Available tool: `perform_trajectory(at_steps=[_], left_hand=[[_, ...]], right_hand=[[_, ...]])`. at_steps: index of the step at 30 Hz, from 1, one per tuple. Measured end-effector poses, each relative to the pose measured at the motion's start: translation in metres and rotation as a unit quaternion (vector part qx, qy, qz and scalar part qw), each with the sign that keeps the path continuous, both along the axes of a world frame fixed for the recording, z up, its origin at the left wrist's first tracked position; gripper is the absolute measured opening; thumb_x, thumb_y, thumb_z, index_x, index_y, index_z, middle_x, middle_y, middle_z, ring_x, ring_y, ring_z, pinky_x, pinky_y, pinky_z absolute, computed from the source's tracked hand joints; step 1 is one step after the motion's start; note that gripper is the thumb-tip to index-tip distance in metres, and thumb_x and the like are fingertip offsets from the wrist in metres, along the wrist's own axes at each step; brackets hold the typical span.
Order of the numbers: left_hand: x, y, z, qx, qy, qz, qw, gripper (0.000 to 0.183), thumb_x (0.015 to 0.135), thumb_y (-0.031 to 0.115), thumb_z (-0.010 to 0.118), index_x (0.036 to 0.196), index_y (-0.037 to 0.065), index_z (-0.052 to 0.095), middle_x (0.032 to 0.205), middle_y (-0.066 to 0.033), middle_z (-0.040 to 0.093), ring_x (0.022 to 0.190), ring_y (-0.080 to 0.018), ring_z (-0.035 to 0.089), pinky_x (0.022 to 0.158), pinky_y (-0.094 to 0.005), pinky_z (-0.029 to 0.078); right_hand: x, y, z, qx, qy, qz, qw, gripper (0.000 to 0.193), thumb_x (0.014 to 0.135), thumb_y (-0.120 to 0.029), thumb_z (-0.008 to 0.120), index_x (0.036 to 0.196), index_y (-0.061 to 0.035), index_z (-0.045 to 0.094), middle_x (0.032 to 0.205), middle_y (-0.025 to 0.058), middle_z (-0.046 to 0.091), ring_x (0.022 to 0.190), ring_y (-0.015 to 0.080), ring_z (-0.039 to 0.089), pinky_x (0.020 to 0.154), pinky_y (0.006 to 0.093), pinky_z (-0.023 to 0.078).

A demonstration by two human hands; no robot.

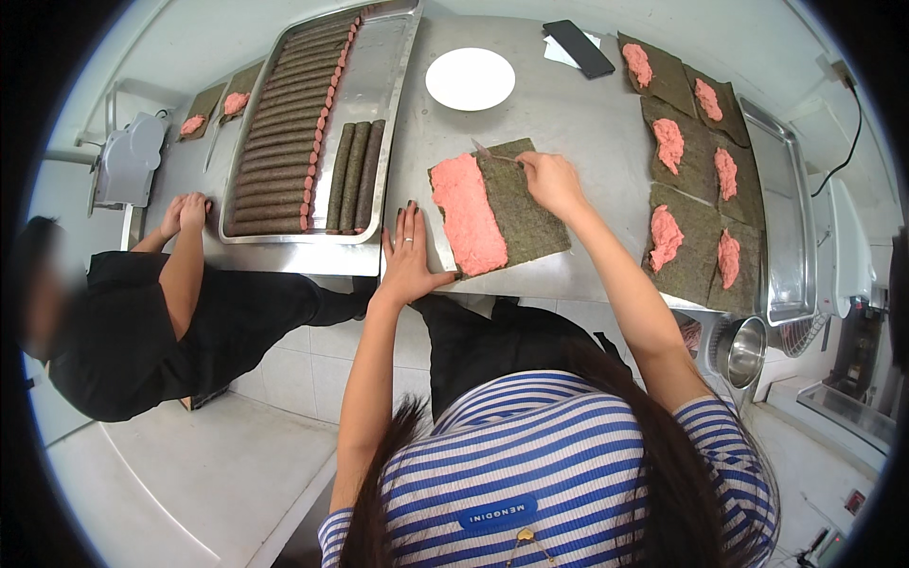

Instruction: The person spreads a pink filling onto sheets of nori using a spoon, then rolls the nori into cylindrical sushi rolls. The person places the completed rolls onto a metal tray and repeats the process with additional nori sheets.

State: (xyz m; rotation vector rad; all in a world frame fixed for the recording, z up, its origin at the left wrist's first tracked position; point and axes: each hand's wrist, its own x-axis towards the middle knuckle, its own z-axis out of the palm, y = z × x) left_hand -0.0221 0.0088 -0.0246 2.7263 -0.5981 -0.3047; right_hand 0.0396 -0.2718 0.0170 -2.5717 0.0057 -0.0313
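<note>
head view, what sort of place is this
Probably a food-preparation kitchen: there is a metal worktable, a metal tray of dark, pink-filled rolls, and a dark green sheet partly covered with pink paste.

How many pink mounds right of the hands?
6, in two columns right of the right hand. Left column: top mound, middle mound, bottom mound. Right column: upper mound, central mound, lower mound. Dark sheets overlap; others could hide beneath.
</note>
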Motion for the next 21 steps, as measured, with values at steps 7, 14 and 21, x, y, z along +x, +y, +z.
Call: perform_trajectory(at_steps=[7, 14, 21], left_hand=[[0.001, -0.002, 0.001, 0.003, -0.002, -0.007, 1.0, 0.127, 0.057, 0.05, 0.078, 0.148, -0.003, 0.006, 0.157, -0.0165, 0.005, 0.145, -0.0327, 0.004, 0.113, -0.0563, 0.005], [-0.002, 0.002, -0.004, -0.009, 0.001, 0.006, 1.0, 0.127, 0.056, 0.05, 0.078, 0.147, -0.004, 0.008, 0.156, -0.0173, 0.006, 0.145, -0.0336, 0.007, 0.113, -0.0565, 0.005], [-0.006, -0.003, 0.009, -0.022, 0.034, 0.029, 0.999, 0.121, 0.058, 0.045, 0.076, 0.147, -0.004, 0.01, 0.156, -0.018, 0.008, 0.145, -0.0346, 0.007, 0.113, -0.0579, 0.01]], right_hand=[[-0.037, 0.011, -0.005, 0.012, 0.016, -0.017, 1.0, 0.024, 0.084, -0.009, 0.051, 0.098, -0.0059, 0.069, 0.087, 0.0225, 0.066, 0.082, 0.0411, 0.064, 0.074, 0.0504, 0.05], [-0.098, -0.011, 0.027, 0.074, 0.093, 0.032, 0.992, 0.024, 0.081, -0.007, 0.05, 0.094, -0.003, 0.069, 0.079, 0.0226, 0.065, 0.077, 0.0388, 0.064, 0.071, 0.048, 0.05], [0.008, -0.08, -0.006, 0.401, 0.076, -0.026, 0.913, 0.023, 0.091, -0.005, 0.05, 0.104, -0.0028, 0.068, 0.078, -0.0044, 0.06, 0.062, 0.0044, 0.044, 0.058, 0.0188, 0.035]])
